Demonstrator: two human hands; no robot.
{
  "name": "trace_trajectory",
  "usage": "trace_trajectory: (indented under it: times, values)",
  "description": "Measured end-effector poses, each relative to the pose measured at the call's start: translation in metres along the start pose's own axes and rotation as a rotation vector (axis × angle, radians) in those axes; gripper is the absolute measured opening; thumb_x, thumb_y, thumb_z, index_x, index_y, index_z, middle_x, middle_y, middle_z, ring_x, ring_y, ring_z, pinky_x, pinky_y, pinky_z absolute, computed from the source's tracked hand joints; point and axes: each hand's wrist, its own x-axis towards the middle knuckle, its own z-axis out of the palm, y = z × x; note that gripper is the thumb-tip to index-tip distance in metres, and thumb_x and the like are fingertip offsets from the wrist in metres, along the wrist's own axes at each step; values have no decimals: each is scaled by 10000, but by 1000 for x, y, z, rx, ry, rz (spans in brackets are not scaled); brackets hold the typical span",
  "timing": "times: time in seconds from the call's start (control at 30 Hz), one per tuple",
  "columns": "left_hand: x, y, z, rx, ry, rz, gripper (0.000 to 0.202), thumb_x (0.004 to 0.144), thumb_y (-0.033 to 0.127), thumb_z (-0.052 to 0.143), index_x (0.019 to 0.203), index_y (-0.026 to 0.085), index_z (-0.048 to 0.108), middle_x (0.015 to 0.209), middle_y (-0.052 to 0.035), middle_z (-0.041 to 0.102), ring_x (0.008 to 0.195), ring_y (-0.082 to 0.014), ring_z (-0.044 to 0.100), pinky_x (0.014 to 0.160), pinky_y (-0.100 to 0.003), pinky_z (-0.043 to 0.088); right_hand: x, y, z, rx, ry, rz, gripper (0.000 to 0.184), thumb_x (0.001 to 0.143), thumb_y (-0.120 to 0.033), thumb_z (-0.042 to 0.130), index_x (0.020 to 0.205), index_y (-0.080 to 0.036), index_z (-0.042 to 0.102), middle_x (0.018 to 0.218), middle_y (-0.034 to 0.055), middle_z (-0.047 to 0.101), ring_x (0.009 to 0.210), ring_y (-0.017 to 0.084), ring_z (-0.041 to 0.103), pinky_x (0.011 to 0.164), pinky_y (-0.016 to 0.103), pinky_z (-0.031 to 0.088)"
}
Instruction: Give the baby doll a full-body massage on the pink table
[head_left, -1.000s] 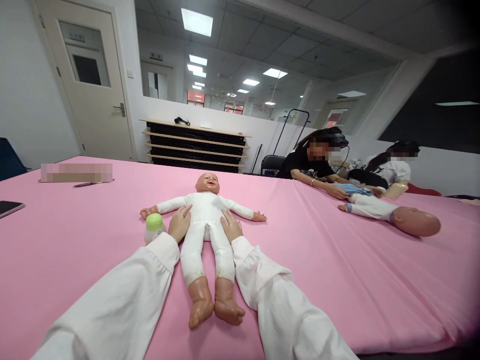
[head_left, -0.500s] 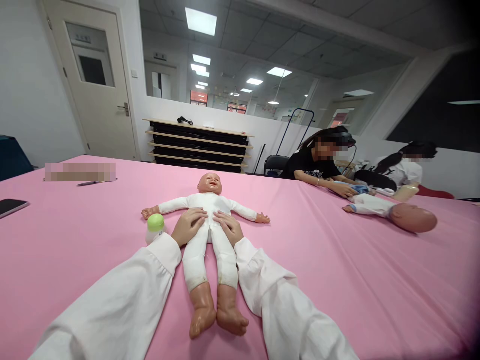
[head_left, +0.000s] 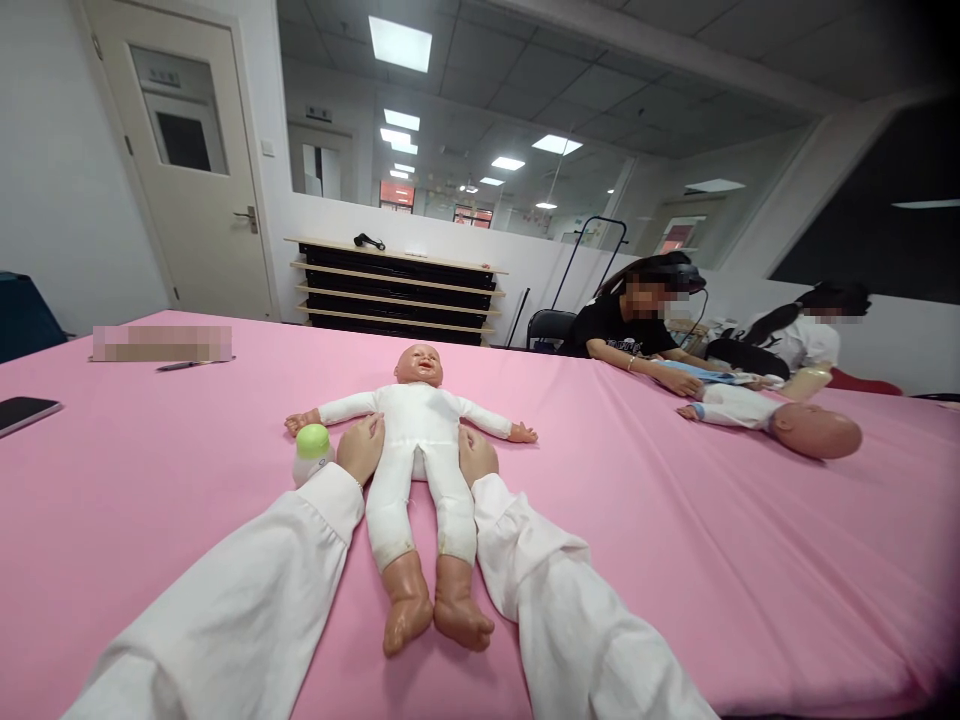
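A baby doll [head_left: 420, 415] with a white cloth body lies on its back, feet towards me and arms spread. My left hand [head_left: 361, 450] is closed against the left side of its waist, thumb side up. At the opposite side, my right hand [head_left: 478, 456] is curled in the same way, touching the cloth. The undersides of both hands and some fingers are hidden. Just left of my left hand stands a small white bottle with a light green cap [head_left: 313, 442].
Pink cloth covers the table [head_left: 637, 520]. A phone [head_left: 26, 412] and a pen [head_left: 184, 365] lie at left. To the right, a person in black [head_left: 630, 320] handles blue cloth beside another doll [head_left: 814, 430]. A second person [head_left: 817, 335] sits farther right.
My hands have moved from lying flat on the doll's belly outwards to the sides of its waist, and their fingers have curled. The other person's blue cloth has shifted.
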Motion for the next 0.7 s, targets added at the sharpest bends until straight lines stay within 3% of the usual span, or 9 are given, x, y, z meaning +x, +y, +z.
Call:
trace_trajectory:
  times: [0.07,0.13,0.2,0.3,0.4,0.5,0.6,0.7]
  values:
    - [-3,2,-3,28,108,34,446,873,357,286,1056,160,642,1141,-71,602,1106,-212,535,989,-371,402,-3,-2,-2,24,122,-114,539,885,-456,199,880,-164,652,947,81,643,925,186,580,911,356,425]
    - [-5,3,-3,16,177,181,418,868,334,305,964,153,670,1062,-61,637,1056,-175,555,992,-332,406,-4,-4,-1,79,158,-303,567,888,-465,181,830,-153,652,911,86,647,923,172,579,916,337,420]
    - [-6,4,0,-30,145,360,398,865,337,329,935,159,678,1021,-45,653,1033,-140,562,1002,-295,407,-5,-5,2,135,42,-487,557,891,-477,200,876,-164,661,959,74,648,970,153,578,939,321,416]
    - [-8,4,4,-108,-31,532,399,866,374,347,991,177,670,1080,-26,637,1107,-122,538,1032,-292,398,-3,-5,6,140,-188,-632,521,896,-476,221,1060,-203,633,1156,43,585,1161,142,499,1034,349,361]
    - [-7,3,6,-151,-189,541,400,862,368,357,1088,191,635,1198,-20,573,1224,-129,458,1087,-329,351,1,0,9,88,-270,-608,526,899,-474,195,1197,-236,557,1299,19,475,1292,152,368,1100,407,275]
    - [-2,-1,7,-131,-271,484,409,857,338,364,1206,239,555,1355,4,423,1351,-149,281,1155,-389,215,7,9,14,65,-293,-500,534,886,-484,227,1297,-239,464,1405,-2,327,1357,163,249,1144,414,191]
    - [4,-5,10,-93,-276,340,460,860,360,370,1303,266,451,1459,2,215,1402,-197,102,1159,-447,118,12,15,21,68,-264,-335,563,873,-454,278,1358,-189,383,1448,13,223,1380,183,185,1158,424,151]
    - [6,-6,11,-91,-239,179,534,857,432,374,1362,260,364,1480,-36,125,1401,-232,71,1143,-474,127,12,14,21,60,-200,-164,548,862,-391,331,1359,-165,378,1445,26,228,1372,199,209,1152,439,168]
